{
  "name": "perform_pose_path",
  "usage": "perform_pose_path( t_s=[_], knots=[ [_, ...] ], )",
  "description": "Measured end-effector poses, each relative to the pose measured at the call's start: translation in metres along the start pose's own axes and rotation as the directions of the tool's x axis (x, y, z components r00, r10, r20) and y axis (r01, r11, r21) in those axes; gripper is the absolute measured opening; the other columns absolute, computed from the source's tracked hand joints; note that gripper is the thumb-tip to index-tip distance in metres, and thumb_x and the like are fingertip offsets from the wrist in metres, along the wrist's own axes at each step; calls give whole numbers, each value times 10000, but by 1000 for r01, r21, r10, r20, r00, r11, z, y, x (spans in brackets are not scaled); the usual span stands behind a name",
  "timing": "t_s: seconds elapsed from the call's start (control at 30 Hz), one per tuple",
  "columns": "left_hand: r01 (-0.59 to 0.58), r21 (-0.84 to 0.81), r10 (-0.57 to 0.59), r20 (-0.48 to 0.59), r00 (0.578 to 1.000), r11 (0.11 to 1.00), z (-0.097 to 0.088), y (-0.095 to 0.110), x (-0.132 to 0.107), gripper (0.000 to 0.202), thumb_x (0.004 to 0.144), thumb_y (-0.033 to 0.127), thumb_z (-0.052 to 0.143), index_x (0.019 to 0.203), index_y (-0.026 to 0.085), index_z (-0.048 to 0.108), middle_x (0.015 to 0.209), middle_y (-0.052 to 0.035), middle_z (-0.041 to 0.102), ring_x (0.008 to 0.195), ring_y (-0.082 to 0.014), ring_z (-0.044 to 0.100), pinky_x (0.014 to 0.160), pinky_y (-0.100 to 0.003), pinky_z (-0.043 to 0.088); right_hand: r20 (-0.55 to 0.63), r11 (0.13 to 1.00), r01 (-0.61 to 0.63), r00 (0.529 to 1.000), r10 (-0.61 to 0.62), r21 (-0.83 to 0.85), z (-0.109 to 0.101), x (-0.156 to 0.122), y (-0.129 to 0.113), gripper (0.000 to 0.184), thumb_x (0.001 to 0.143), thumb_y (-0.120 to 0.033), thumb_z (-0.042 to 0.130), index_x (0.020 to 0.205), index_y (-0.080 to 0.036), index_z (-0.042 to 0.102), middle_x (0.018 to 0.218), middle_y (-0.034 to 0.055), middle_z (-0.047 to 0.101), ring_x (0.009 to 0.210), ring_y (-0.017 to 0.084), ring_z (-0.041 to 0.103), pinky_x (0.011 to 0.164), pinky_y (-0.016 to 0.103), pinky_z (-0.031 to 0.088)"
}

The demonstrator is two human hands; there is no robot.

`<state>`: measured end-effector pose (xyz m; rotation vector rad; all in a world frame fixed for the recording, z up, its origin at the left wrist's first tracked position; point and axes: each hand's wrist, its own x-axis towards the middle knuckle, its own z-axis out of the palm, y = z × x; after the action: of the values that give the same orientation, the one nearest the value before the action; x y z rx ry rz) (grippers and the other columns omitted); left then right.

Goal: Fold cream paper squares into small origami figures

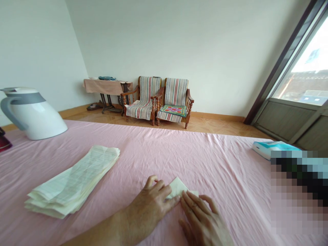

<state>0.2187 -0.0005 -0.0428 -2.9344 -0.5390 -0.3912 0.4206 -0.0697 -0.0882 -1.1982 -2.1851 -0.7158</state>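
A small piece of pale, thin paper (177,188), folded to a pointed corner, lies on the pink cloth in front of me. My left hand (151,205) holds it from the left, thumb along its near edge and fingers curled at its side. From the right, my right hand (202,215) rests its stretched fingertips on the near edge of the paper, the thumb set apart below. Both hands cover parts of the folded paper. Left of my hands sits a stack of long, pale paper sheets (77,179), creased and slightly uneven.
A pink cloth (143,153) with wrinkles covers the table. At the left stand a white and grey jug (41,116) and part of a red object (4,141). A blue and white packet (271,147) lies at the right, beside a pixelated area. Two wooden chairs (188,102) stand beyond.
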Motion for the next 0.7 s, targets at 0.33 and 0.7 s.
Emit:
perform_pose_path(
  t_s=[0.33,0.7],
  knots=[
    [34,-19,-35,-55,998,999,17,-1,-16,158,936,156,546,1088,154,588,906,-31,631,860,-204,524,920,-447,247,136,993,-20,990,36,-118,-2,-18,2,215,887,-287,555,1036,-198,680,1029,66,724,913,213,685,871,362,378],
    [170,-119,-183,-106,977,978,3,2,-23,270,860,-30,446,765,181,586,783,21,612,764,-161,517,914,-392,277,9,955,-292,956,293,-52,-13,-3,1,350,901,-127,376,677,-206,633,674,49,696,656,204,652,886,431,348]
  ],
)
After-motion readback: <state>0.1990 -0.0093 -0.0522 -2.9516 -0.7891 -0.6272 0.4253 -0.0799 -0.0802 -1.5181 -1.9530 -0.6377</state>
